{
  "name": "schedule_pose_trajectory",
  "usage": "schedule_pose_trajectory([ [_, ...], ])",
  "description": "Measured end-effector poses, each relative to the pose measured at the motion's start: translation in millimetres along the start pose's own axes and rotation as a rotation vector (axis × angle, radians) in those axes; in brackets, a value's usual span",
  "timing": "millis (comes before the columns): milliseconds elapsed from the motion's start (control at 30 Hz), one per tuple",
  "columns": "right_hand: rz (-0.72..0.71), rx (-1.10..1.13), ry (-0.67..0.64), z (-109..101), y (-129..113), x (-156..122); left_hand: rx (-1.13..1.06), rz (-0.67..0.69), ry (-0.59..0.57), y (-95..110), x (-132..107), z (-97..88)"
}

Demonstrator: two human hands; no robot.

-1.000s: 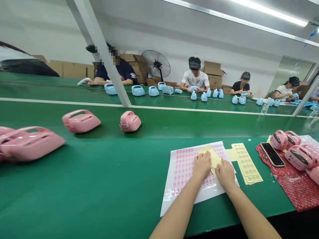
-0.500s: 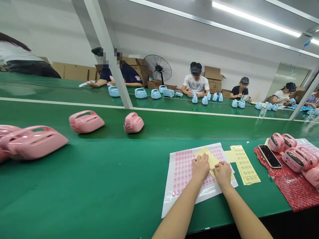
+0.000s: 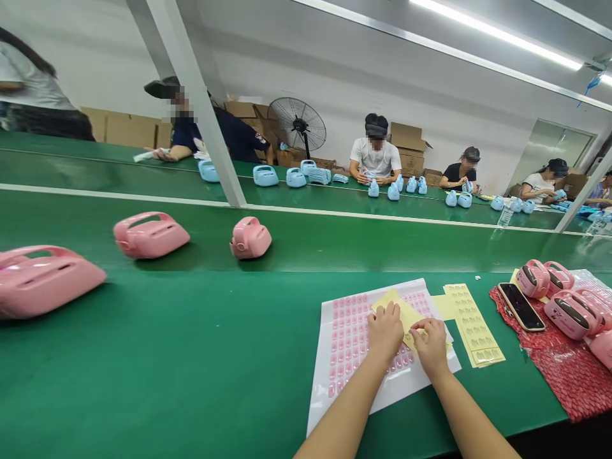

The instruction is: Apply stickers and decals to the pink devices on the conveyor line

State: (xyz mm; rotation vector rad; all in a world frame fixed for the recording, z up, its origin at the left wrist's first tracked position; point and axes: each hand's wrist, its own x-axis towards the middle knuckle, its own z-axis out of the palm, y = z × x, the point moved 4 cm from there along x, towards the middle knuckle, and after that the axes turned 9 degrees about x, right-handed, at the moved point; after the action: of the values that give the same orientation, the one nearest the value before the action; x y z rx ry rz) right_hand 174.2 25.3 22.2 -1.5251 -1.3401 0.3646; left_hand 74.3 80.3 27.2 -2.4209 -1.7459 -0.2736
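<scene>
My left hand presses a small yellow sticker sheet down with curled fingers. That sheet lies slanted over a larger white sheet bearing rows of pink stickers. At the lower part of the yellow sheet, my right hand has its thumb and finger pinched together; what is between the tips is too small to make out. More yellow sticker sheets lie just right of the white one.
To the right, a phone and several pink handled housings rest on red bubble wrap. More pink housings stand at left. Beyond the rail, co-workers sit by blue housings. A slanted post rises at left.
My view has shifted slightly, so the pink housings at left sit further left. My right hand's pinched fingertips have moved slightly on the yellow sheet; my left hand stays on it.
</scene>
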Motion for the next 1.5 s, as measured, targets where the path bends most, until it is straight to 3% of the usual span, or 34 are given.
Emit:
schedule_pose_trajectory([
  [133, 0.105, 0.072, -0.020, -3, 12, 7, -0.013, -0.006, -0.004, -2, -1, 1.7],
  [233, 0.146, 0.004, -0.054, -1, 18, 10, -0.019, 0.033, -0.016, -4, 0, 1.5],
  [367, 0.156, -0.095, -0.134, 0, 13, 11, -0.039, 0.124, -0.040, -4, 2, 1.2],
  [500, 0.210, -0.043, -0.287, 1, 4, 11, -0.059, 0.161, -0.068, -4, 1, 0.9],
  [600, 0.178, 0.030, -0.323, -3, 2, 9, -0.074, 0.167, -0.091, -5, -2, 1.4],
  [933, 0.302, 0.269, -0.229, -17, 9, -1, -0.150, 0.134, 0.104, -12, -16, -2.8],
  [1300, 0.373, 0.438, -0.346, -18, 4, 2, -0.182, 0.068, 0.147, -24, -18, -4.3],
  [1500, 0.475, 0.649, -0.207, -20, 13, 3, -0.176, 0.121, 0.184, -33, -22, 0.1],
])
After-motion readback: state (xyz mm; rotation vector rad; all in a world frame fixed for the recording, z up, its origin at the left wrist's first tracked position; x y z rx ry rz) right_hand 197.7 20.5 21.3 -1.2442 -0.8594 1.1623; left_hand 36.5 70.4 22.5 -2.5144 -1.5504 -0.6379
